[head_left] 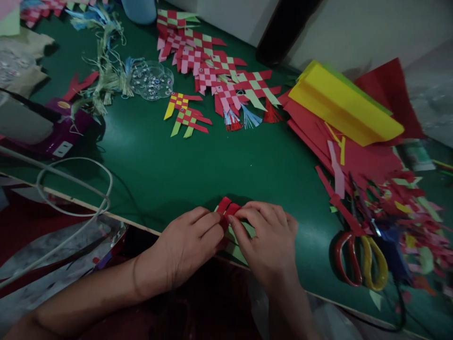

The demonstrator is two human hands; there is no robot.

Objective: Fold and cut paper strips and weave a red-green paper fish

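Note:
Near the front edge of the green table [170, 170], both hands hold a small piece of woven red and light green paper strips [224, 206]. My left hand [193, 245] is closed on its left side, fingers curled and pressed together. On the right side, my right hand [267, 236] pinches the red strips between thumb and index finger. Pale green strips show below, between the hands. The fingers cover much of the weave.
Finished woven paper fish [205, 59] lie at the back, beside a clear dish of googly eyes [152, 79]. Scissors [361, 259], paper scraps [421, 222] and folded yellow paper [347, 104] lie right. A purple device [65, 125] and a looped cable [108, 189] are left.

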